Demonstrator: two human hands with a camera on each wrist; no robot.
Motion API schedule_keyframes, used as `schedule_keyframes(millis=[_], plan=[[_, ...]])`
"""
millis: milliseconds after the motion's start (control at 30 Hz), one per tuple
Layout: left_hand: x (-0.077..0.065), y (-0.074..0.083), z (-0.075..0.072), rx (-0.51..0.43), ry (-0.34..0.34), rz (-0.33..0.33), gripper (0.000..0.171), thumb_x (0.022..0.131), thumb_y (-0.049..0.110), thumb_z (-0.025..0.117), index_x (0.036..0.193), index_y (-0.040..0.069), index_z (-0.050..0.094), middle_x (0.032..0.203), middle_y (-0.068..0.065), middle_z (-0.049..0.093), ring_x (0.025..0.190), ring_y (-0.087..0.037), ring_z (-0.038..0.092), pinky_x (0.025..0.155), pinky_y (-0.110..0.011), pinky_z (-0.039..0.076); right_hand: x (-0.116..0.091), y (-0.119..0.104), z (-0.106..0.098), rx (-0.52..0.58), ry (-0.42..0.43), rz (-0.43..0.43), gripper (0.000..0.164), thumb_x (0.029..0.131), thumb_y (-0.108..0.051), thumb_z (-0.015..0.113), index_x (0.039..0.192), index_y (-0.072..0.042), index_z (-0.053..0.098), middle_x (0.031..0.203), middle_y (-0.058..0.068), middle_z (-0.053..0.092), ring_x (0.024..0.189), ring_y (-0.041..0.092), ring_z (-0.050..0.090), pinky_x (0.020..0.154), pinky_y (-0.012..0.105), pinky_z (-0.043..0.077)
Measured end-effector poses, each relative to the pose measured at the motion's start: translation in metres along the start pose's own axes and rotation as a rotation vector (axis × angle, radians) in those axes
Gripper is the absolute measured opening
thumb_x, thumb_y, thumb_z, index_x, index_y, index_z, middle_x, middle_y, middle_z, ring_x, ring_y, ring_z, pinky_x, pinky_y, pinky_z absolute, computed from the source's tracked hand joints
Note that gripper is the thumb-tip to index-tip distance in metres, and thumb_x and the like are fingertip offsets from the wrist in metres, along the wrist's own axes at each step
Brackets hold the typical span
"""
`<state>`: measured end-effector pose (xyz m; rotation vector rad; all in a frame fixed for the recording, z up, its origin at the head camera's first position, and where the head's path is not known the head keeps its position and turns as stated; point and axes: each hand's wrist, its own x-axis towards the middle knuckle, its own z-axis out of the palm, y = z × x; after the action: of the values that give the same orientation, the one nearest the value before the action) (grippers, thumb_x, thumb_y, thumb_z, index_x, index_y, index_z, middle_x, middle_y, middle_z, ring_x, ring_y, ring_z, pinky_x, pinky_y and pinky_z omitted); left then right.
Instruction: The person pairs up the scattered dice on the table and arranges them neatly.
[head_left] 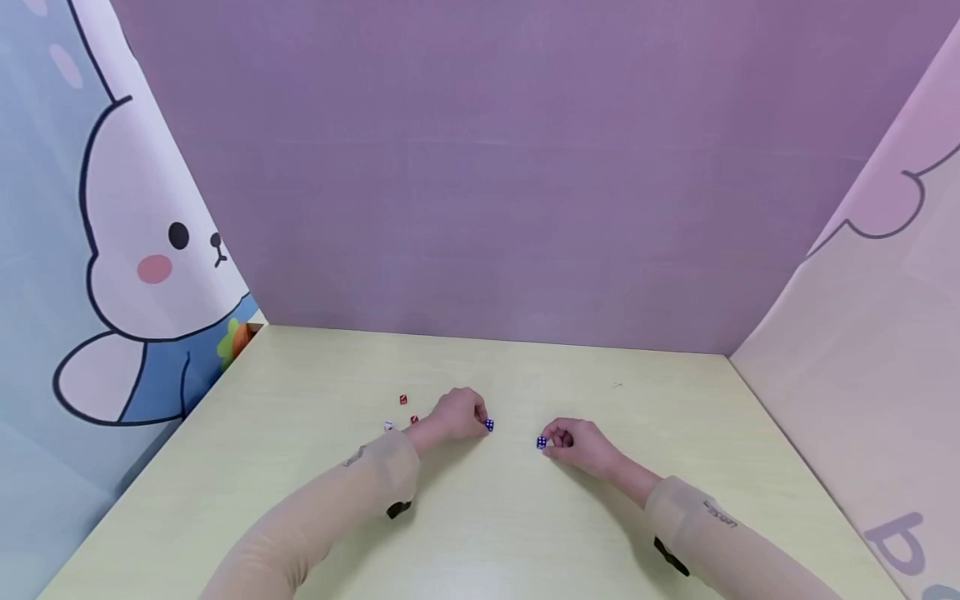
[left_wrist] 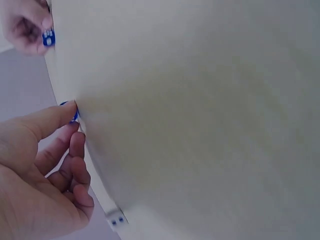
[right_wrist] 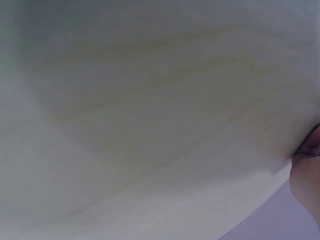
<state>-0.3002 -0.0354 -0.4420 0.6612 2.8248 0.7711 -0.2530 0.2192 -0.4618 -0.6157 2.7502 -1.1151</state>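
Observation:
Near the middle of the table, my left hand [head_left: 459,413] pinches a blue die [head_left: 490,425] with white pips between thumb and fingertip. Its thumb covers most of that die in the left wrist view. Further right, my right hand [head_left: 581,446] holds a second blue die [head_left: 542,442] by thumb and finger, its pips facing left. A short gap of tabletop separates the two dice. Behind my left wrist lie a red die [head_left: 403,399], another red die [head_left: 414,420] and a white die [head_left: 388,426]. Only an edge of the right hand [right_wrist: 306,180] shows in the right wrist view.
The pale wooden table [head_left: 525,533] ends at a purple backdrop [head_left: 487,183]. A panel with a cartoon rabbit [head_left: 150,250] borders the left side, and a pale pink panel [head_left: 885,350] the right. In the left wrist view, a white die [left_wrist: 117,220] with blue pips sits at bottom.

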Motion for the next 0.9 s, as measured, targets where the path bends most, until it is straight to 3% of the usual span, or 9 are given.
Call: schedule_keyframes(millis=[533,900], plan=[[-0.007,0.031,0.027,-0.058,0.048,0.109,0.013,0.073,0.017,0.081,0.076,0.012,0.069,0.066,0.008,0.059,0.062,-0.006,0.05,0.064,-0.021,0.042,-0.001,0.0,0.004,0.003,0.013,0.009,0.016,0.083,-0.012,0.071,0.097,-0.008,0.065,0.074,-0.003,0.053,0.066,0.008,0.046,0.059,0.019,0.042],[-0.004,0.045,0.036,-0.134,0.033,0.089,0.013,0.072,0.013,0.081,0.078,0.009,0.069,0.066,0.007,0.059,0.061,-0.005,0.049,0.064,-0.019,0.042,-0.001,0.003,0.006,0.004,0.022,-0.021,0.016,0.083,-0.012,0.072,0.096,-0.007,0.066,0.072,-0.003,0.052,0.064,0.007,0.044,0.058,0.017,0.039]])
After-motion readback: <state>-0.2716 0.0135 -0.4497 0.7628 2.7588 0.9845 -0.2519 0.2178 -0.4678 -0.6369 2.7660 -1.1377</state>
